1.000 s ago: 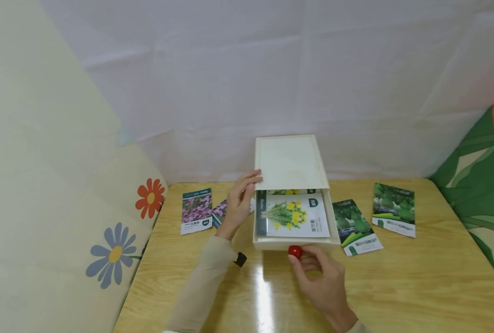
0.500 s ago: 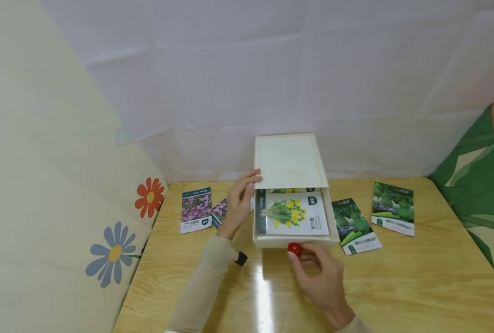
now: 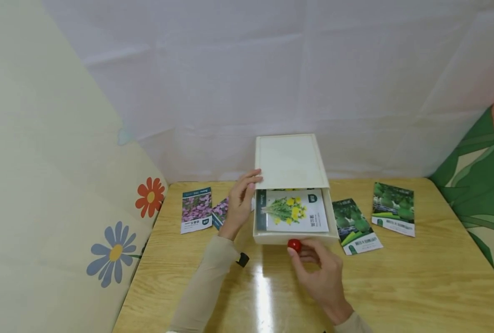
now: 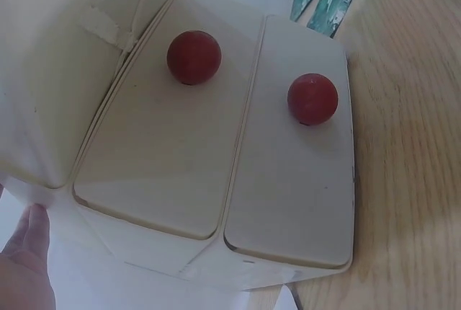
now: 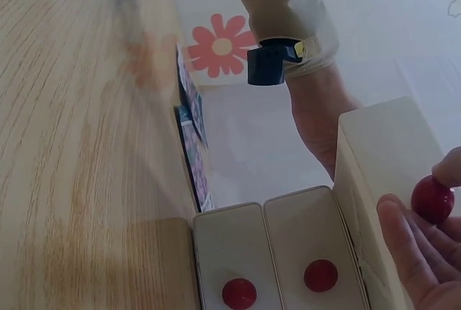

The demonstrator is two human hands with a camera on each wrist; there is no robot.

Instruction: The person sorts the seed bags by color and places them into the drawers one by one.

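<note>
A small white drawer cabinet stands at the back of the table, its top drawer pulled partly out. Inside lies a seed packet with yellow flowers, overlapping another behind it. My right hand pinches the drawer's round red knob between thumb and fingers. On the left, my left hand steadies the cabinet, fingers extended along its upper left edge. The left wrist view shows two lower drawers closed, with red knobs of their own. Fingertips touch the cabinet's side there.
Two green seed packets, one beside the cabinet and one farther right, lie on the wooden table. Purple-flowered packets lie at left, one partly behind my left hand. A white cloth hangs close behind the cabinet.
The top drawer has slid slightly inward, away from me, with my right hand following on its knob. My left hand keeps its place on the cabinet.
</note>
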